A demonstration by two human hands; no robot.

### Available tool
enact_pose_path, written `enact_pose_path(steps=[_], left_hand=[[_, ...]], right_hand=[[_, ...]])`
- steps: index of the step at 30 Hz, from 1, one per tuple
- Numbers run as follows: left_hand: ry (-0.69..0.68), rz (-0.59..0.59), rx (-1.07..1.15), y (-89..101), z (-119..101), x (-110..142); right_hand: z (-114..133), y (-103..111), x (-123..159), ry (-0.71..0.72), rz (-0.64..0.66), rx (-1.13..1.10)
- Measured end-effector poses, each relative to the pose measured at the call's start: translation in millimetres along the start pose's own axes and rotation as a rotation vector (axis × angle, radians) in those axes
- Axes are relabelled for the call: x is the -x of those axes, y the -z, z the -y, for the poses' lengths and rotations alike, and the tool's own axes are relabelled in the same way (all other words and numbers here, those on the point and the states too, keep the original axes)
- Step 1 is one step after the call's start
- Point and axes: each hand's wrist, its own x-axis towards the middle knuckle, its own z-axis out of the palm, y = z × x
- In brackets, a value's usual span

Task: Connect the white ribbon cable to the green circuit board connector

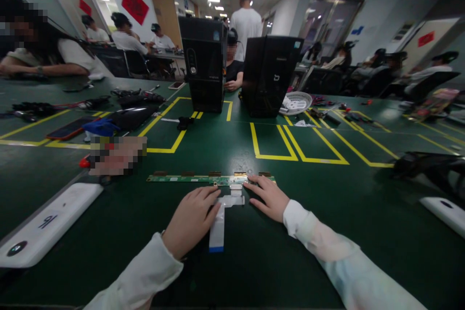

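Across the green table [254, 266], a slim circuit strip [181, 179] is lying crosswise, white ribbon cable [217, 230] trailing nearward. The right hand [271, 198] is spreading wide at the strip; the left hand [192, 215] is curving beside the ribbon (pinching or not, can't tell). The strip's looking light, stiff, probably fragile, the ribbon bendy; edges are offering the safest hold.

Tabletop [254, 271] open nearest; left tower [203, 63], right tower [271, 75] block farther back

no legible txt: marks on pc towers [271, 77], red wall sign [134, 5], white case [54, 220] too blurry
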Motion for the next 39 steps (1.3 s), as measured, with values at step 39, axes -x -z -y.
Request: enact_pose_path(steps=[39], left_hand=[[0.385, -0.219, -0.3, -23.2, 93.3, 85.9]], right_hand=[[35.9, 14.8, -8.7, 0.009, 0.198, -0.052]])
